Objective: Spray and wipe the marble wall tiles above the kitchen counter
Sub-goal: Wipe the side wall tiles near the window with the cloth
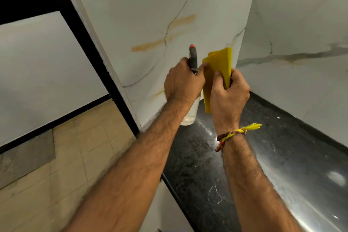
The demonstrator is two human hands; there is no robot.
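Cloth [218,73] clenched in right grip [228,94], beside bottle [190,113] grasped by left grip [183,81].

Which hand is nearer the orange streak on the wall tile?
Left. The left hand, gripping the spray bottle, is just below the streak; the right hand, holding the cloth, is farther right.

- counter [263,156]: black speckled stone, glossy, runs into the corner where the two marble walls meet
- surface carries pale smears, thin white scratch-like arcs and a few white specks near the corner
- bright light reflection on the counter, well away from the corner toward its near end
- floor [66,156]: beige tiles, beside the counter's outer edge, lower down
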